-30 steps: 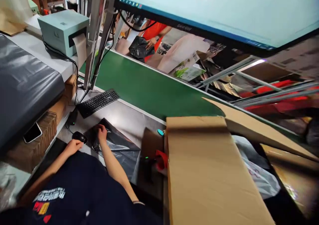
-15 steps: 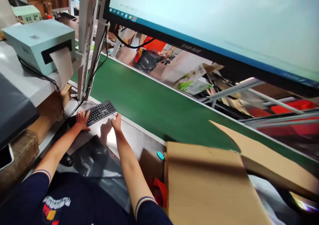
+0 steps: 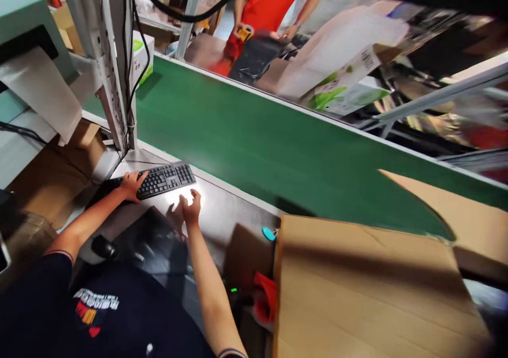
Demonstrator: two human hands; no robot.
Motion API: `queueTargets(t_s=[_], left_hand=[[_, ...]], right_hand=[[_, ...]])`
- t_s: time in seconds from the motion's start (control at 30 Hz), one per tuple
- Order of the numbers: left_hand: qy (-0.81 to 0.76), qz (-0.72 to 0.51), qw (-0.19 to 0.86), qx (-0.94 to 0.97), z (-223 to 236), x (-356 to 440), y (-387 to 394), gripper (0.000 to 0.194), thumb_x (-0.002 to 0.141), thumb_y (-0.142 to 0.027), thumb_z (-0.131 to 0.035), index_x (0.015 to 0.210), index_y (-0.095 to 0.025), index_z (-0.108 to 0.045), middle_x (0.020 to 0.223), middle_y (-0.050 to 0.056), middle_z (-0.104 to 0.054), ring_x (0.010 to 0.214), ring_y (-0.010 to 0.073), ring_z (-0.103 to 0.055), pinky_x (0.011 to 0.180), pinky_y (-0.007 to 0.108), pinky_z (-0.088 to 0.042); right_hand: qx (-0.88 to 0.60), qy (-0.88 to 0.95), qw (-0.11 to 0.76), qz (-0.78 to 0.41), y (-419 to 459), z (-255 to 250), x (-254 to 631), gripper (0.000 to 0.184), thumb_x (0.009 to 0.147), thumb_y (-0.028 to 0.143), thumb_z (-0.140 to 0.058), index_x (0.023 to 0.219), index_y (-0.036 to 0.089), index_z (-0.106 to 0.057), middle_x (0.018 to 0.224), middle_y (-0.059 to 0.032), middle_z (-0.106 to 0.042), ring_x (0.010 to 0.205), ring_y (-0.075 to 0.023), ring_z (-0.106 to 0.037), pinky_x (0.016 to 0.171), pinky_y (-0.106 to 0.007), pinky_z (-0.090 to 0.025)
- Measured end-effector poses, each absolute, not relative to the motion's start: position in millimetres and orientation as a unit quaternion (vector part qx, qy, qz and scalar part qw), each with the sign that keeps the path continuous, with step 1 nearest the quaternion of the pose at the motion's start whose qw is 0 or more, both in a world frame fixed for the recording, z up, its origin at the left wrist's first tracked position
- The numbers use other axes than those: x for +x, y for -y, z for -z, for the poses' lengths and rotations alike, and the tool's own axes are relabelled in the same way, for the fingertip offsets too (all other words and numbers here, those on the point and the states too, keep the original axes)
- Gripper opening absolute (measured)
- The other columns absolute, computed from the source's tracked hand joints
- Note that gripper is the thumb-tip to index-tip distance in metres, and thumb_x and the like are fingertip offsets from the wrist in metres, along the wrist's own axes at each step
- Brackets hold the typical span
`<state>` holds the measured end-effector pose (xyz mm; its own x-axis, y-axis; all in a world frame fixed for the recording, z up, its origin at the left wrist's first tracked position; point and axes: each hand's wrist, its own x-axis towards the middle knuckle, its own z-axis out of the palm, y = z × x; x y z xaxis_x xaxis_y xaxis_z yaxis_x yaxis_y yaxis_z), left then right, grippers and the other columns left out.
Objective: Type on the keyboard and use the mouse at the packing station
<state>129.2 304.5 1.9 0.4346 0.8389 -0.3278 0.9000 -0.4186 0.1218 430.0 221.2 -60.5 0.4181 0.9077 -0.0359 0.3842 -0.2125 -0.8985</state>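
A black keyboard point(image 3: 166, 179) lies at a slant on the grey metal table point(image 3: 222, 204). My left hand point(image 3: 130, 185) rests over its left end with the fingers spread on the keys. Just below the keyboard's right end, my right hand point(image 3: 191, 208) is raised above the table, fingers apart and curled a little, with nothing in them. A dark plastic bag point(image 3: 153, 244) lies on the table close to my body. Left of the bag sits a black computer mouse point(image 3: 103, 247).
A green conveyor belt point(image 3: 246, 141) runs behind the table. At the right stands a large cardboard box point(image 3: 365, 289), a small turquoise disc point(image 3: 268, 233) beside it. A metal post point(image 3: 107, 67) with cables and a label printer point(image 3: 24, 35) are at left. Across the belt, a person in red point(image 3: 270, 3) handles a black bag.
My view has tilted down, so the monitor is mostly out of the picture. My right hand has moved off the keyboard's right end towards me; my left hand stays on the keys.
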Motion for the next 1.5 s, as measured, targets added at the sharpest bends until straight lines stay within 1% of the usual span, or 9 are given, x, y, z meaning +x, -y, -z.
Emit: queueTargets(t_s=[0.13, 0.2, 0.3, 0.43, 0.63, 0.8, 0.97, 1.23, 1.5], left_hand=[[-0.444, 0.103, 0.179, 0.872, -4.4, 117.5, -270.7, 0.137, 0.058, -0.033, -0.095, 0.171, -0.015, -0.019, 0.174, 0.026, -0.024, 0.159, 0.0463, -0.019, 0.128, 0.068, 0.005], [-0.496, 0.051, 0.179, 0.848, -6.7, 107.8, -244.3, 0.127, 0.069, -0.037, -0.091, 0.171, -0.013, -0.019, 0.175, 0.024, -0.023, 0.161, 0.0456, -0.017, 0.129, 0.067, 0.005], [-0.641, -0.038, 0.157, 0.75, -8.5, 92.0, -196.4, 0.083, 0.094, -0.041, -0.068, 0.164, -0.01, -0.036, 0.166, 0.023, -0.041, 0.154, 0.0397, -0.037, 0.13, 0.058, -0.021], [-0.67, -0.046, 0.141, 0.727, -4.0, 75.1, -140.6, 0.047, 0.102, -0.033, -0.054, 0.142, -0.013, -0.064, 0.153, 0.019, -0.06, 0.141, 0.0345, -0.054, 0.12, 0.051, -0.042], [-0.624, 0.002, 0.132, 0.77, 0.6, 68.6, -120.7, 0.056, 0.102, -0.031, -0.054, 0.156, -0.016, -0.055, 0.171, 0.016, -0.04, 0.158, 0.0343, -0.037, 0.129, 0.055, -0.032], [-0.632, 0.03, 0.135, 0.762, -3.0, 68.9, -131.4, 0.058, 0.103, -0.031, -0.052, 0.159, -0.014, -0.052, 0.17, 0.019, -0.04, 0.156, 0.0351, -0.04, 0.129, 0.055, -0.031], [-0.614, 0.04, 0.134, 0.777, -4.3, 66.0, -137.5, 0.059, 0.102, -0.029, -0.053, 0.159, -0.013, -0.052, 0.169, 0.02, -0.041, 0.154, 0.0357, -0.043, 0.127, 0.054, -0.035], [-0.627, 0.042, 0.121, 0.768, -3.0, 53.6, -150.4, 0.068, 0.101, -0.033, -0.058, 0.164, -0.012, -0.043, 0.175, 0.022, -0.027, 0.161, 0.0387, -0.03, 0.13, 0.06, -0.027], [-0.621, -0.007, 0.155, 0.768, 4.4, 56.5, -155.0, 0.065, 0.102, -0.034, -0.054, 0.161, -0.01, -0.047, 0.173, 0.023, -0.032, 0.159, 0.0396, -0.034, 0.13, 0.062, -0.026]], right_hand=[[-0.655, 0.581, 0.381, -0.296, -171.4, 59.2, 387.0, 0.035, 0.087, 0.02, -0.056, 0.12, 0.02, -0.07, 0.136, -0.0134, -0.069, 0.132, -0.0293, -0.058, 0.121, -0.054, -0.041], [-0.612, 0.665, 0.321, -0.282, -160.1, 55.7, 364.7, 0.036, 0.089, 0.017, -0.055, 0.12, 0.02, -0.073, 0.137, -0.0137, -0.07, 0.132, -0.0309, -0.059, 0.12, -0.055, -0.043], [-0.564, 0.745, 0.242, -0.26, -150.0, 50.6, 330.1, 0.039, 0.093, 0.016, -0.057, 0.128, 0.018, -0.072, 0.142, -0.016, -0.068, 0.134, -0.0332, -0.058, 0.117, -0.056, -0.046], [-0.522, 0.801, 0.182, -0.23, -133.9, 47.3, 287.4, 0.047, 0.1, 0.028, -0.06, 0.144, 0.014, -0.063, 0.157, -0.0182, -0.058, 0.146, -0.0345, -0.051, 0.122, -0.055, -0.042], [-0.537, 0.811, 0.133, -0.189, -88.2, 55.2, 277.8, 0.063, 0.103, 0.034, -0.059, 0.161, 0.014, -0.045, 0.17, -0.0187, -0.041, 0.155, -0.035, -0.043, 0.125, -0.056, -0.039], [-0.557, 0.804, 0.104, -0.179, -49.4, 60.4, 298.7, 0.056, 0.101, 0.034, -0.061, 0.151, 0.008, -0.057, 0.16, -0.024, -0.053, 0.145, -0.0393, -0.053, 0.118, -0.057, -0.046], [-0.592, 0.768, 0.168, -0.18, -90.9, 47.6, 278.7, 0.039, 0.102, 0.028, -0.056, 0.136, 0.012, -0.069, 0.146, -0.0194, -0.066, 0.132, -0.0339, -0.06, 0.111, -0.051, -0.051], [-0.646, 0.72, 0.189, -0.167, -161.9, 53.5, 263.3, 0.054, 0.1, 0.028, -0.057, 0.151, 0.012, -0.057, 0.16, -0.0205, -0.053, 0.146, -0.0344, -0.049, 0.123, -0.054, -0.04], [-0.793, 0.562, 0.219, -0.091, -126.3, 78.2, 355.9, 0.052, 0.102, 0.034, -0.05, 0.145, 0.008, -0.058, 0.149, -0.0257, -0.059, 0.141, -0.0347, -0.051, 0.119, -0.056, -0.043]])
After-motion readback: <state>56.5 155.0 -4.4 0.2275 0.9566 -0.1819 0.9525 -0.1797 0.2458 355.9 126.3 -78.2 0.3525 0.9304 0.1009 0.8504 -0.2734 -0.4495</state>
